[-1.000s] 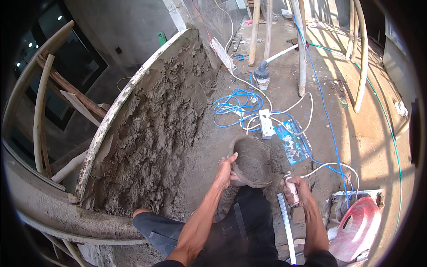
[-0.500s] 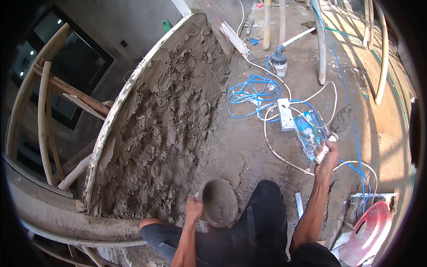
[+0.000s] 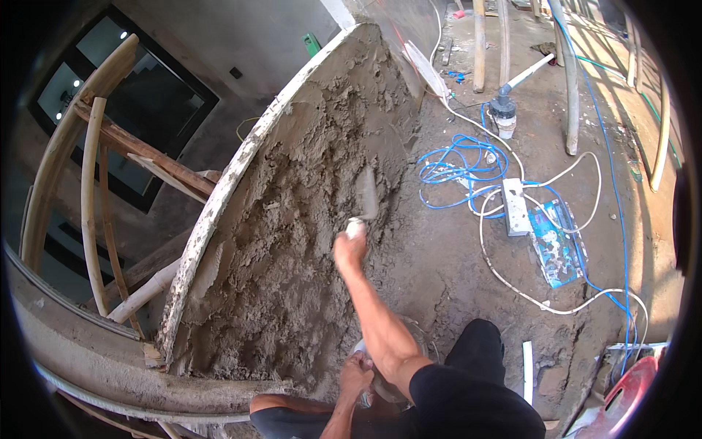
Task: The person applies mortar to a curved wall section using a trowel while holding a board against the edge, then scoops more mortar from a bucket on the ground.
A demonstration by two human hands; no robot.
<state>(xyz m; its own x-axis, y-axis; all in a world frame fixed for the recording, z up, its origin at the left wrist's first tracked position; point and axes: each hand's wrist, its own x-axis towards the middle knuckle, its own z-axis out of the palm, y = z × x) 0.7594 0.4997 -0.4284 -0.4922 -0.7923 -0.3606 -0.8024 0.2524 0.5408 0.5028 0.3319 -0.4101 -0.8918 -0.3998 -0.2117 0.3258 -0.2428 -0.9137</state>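
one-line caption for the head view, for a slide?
Right hand presses a trowel into rough wet mortar on a wall; left hand holds a round pan low.

Floor: bare dusty concrete floor [image 3: 453, 271], grey-brown, spreading to the right of the sloped wall.
Cables: a blue cable [image 3: 457, 164] lies in a loose tangle; a white cable [image 3: 512, 282] loops around it and runs on across the floor.
Power strip: a white power strip [image 3: 515, 207] lies flat among the cables.
Blue sheet: a crumpled blue printed sheet [image 3: 556, 241] lies just beside the power strip.
Pipe: a white pipe [image 3: 530, 71] meets a grey fitting at the far end.
Poles: wooden poles [image 3: 479, 44] stand upright at the top.
Scaffold: pale wooden scaffold poles [image 3: 91, 212] cross at the left.
Window: a dark-framed window [image 3: 157, 110] sits behind the scaffold.
Bucket: a red bucket [image 3: 632, 399] shows at the lower right edge.
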